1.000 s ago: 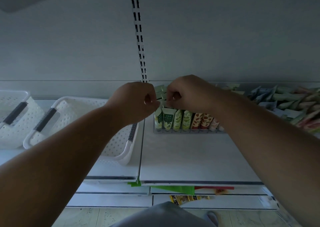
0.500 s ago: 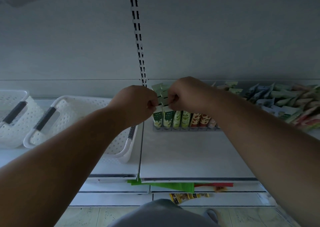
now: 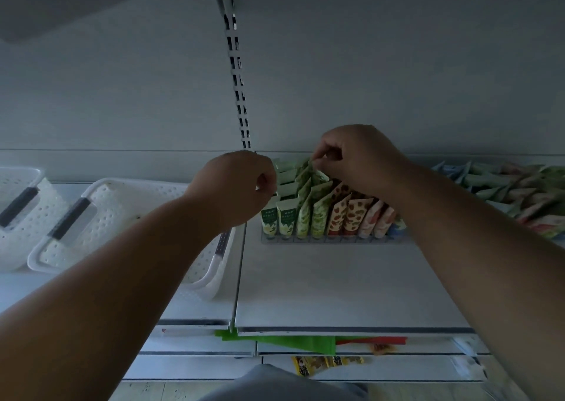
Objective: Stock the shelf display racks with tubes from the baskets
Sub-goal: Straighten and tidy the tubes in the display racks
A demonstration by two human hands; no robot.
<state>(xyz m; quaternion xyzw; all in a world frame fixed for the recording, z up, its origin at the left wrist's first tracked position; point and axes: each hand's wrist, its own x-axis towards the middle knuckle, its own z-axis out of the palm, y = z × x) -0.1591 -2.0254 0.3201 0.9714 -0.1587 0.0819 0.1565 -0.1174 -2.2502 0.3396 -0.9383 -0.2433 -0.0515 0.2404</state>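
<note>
Right hand (image 3: 354, 159): pinched the crimped top of a green tube (image 3: 316, 172) deep in the display rack (image 3: 333, 239).
Left hand (image 3: 235, 186): curled at the rack's left edge; what it gripped couldn't be told.
Tubes (image 3: 321, 217): upright in rows, green to red.
Baskets (image 3: 128, 217): white, left on the shelf (image 3: 336, 287).

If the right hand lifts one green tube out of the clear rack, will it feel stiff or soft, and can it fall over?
The green tube probably flexes: its flat crimped end looks thin. It seems light, being small beside the right hand. Alone it may tip; here the clear plastic rack and neighbouring tubes hold it.
</note>
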